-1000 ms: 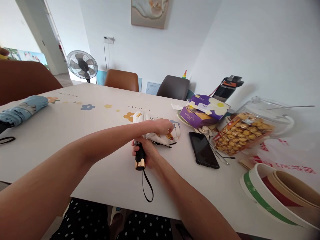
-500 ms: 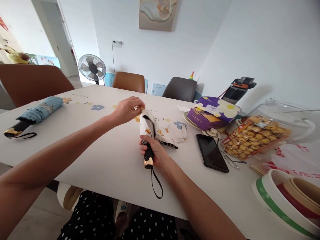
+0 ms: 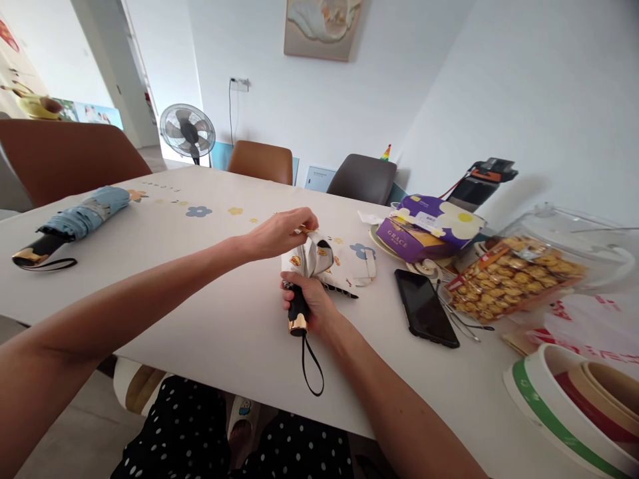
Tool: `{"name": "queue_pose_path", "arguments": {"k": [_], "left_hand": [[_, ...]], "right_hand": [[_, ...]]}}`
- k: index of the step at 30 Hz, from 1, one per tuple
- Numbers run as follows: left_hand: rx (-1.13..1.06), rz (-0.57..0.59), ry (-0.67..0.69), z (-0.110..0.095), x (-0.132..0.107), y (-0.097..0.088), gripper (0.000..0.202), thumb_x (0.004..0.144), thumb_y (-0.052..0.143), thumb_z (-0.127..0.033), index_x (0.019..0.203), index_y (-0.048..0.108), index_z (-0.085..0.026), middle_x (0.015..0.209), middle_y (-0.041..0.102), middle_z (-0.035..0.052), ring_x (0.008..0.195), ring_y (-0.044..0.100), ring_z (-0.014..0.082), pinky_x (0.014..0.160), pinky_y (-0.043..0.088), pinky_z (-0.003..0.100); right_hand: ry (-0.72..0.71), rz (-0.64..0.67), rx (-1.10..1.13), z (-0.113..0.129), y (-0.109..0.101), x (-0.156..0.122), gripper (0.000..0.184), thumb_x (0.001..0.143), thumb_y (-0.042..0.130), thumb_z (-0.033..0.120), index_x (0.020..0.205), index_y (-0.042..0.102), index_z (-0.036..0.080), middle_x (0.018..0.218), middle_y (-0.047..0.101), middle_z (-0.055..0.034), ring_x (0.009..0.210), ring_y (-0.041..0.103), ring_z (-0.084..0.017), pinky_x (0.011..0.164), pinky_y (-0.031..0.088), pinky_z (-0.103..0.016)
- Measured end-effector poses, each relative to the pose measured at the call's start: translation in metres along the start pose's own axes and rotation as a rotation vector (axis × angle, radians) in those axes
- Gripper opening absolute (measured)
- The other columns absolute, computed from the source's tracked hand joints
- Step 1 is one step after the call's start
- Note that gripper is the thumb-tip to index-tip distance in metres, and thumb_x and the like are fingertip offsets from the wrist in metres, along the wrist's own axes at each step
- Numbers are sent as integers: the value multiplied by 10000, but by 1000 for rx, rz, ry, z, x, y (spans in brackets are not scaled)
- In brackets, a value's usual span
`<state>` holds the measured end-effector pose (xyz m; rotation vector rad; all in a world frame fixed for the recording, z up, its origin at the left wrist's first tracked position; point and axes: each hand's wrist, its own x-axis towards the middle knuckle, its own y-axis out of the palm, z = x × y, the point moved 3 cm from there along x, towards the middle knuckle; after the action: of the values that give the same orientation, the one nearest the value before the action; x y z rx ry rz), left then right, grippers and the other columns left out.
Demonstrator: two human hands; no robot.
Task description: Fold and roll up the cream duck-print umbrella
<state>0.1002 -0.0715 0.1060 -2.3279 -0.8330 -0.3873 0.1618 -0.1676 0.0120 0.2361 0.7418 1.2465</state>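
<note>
The wrist strap (image 3: 313, 366) lies nearest the person, trailing from the black handle (image 3: 298, 306). The right hand (image 3: 314, 298) is clasped around the handle's upper part and is the nearer hand. The white umbrella (image 3: 343, 269) rests on the table (image 3: 224, 313), long axis running away from the person, loose canopy spreading forward and rightward of that grip. Beyond, the left hand (image 3: 295, 227) pinches a fold at the canopy's left side.
</note>
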Motion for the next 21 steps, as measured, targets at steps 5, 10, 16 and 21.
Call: {"name": "queue_pose_path", "arguments": {"k": [5,10,16,21], "left_hand": [[2,220,37,-6,21,22,358,585,581,10,834,644,-240,844,593,36,927,500,230,859,362,339],[190,361,159,-15,43,35,183,572,675,-69,618,669,-246,658,524,31,859,511,241,790,384,332],[36,54,13,-18,43,0,68,602,726,-153,631,700,-209,706,561,4,749,553,149,744,414,275],[69,-5,-82,2,13,-30,102,609,724,-205,709,722,-224,791,615,11,794,581,159,711,446,237]], "right_hand": [[-31,-36,-45,2,-1,-1,183,631,691,159,674,515,141,609,483,32,424,390,-37,347,382,-174],[-32,-27,-62,2,-2,-1,194,617,706,173,681,527,134,622,478,32,434,405,-35,355,394,-171],[-64,-72,-20,7,-10,2,160,631,688,167,693,545,129,615,478,33,438,410,-37,348,395,-171],[-42,-58,11,9,-10,1,163,638,679,156,685,524,141,596,461,42,425,388,-34,335,368,-166]]}}
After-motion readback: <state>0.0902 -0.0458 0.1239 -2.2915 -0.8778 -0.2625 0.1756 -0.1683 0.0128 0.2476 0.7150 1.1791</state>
